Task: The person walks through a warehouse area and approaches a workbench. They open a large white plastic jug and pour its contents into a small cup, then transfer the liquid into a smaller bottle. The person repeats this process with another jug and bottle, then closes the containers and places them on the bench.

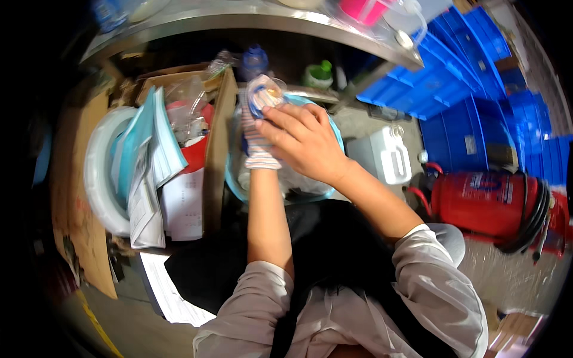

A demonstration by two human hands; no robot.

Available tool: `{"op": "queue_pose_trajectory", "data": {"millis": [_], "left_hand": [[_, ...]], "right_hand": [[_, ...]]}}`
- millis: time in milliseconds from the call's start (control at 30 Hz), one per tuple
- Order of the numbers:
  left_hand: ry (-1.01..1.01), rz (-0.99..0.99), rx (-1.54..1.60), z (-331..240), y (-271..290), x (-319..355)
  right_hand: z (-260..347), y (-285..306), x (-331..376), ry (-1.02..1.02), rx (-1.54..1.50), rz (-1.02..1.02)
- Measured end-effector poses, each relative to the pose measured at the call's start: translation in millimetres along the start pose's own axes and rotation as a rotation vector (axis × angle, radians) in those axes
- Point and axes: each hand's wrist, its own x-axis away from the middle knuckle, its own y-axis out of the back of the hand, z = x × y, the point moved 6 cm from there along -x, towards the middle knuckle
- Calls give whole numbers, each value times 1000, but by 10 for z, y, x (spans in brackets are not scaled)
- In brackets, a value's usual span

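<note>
My left hand (258,134) is covered by a striped knitted glove reaching the wrist. At its far end is a small roundish bundle (266,95) in white, blue and orange, too blurred to name. The left fingers are hidden in the glove and behind this bundle. My bare right hand (307,140) lies across from the right, fingers stretched out and tips touching the glove beside the bundle. Both hands are above a light-blue basin (337,128), where clear plastic (298,180) shows.
On the left stands a cardboard box (219,134) holding papers and plastic bags, beside a white round tub (95,173). A metal table (250,22) spans the far side. To the right are a white jug (382,156), blue crates (450,125) and a red fire extinguisher (477,200).
</note>
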Motion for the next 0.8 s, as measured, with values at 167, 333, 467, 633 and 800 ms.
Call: {"op": "queue_pose_trajectory", "data": {"millis": [167,333,467,633,800], "left_hand": [[-238,-6,-889,39,-520,370],[-183,72,-844,477,-447,396],[-10,49,-745,793,-401,497],[51,66,-707,932,-289,615],[126,69,-814,1187,-132,586]], "right_hand": [[-572,487,1151,-186,164,98],[-1475,967,3132,-1095,267,-33],[-1797,693,3751,-1416,-158,-135],[-1787,631,3487,-1516,-397,-141],[-1697,941,2753,-1341,-513,-126]]}}
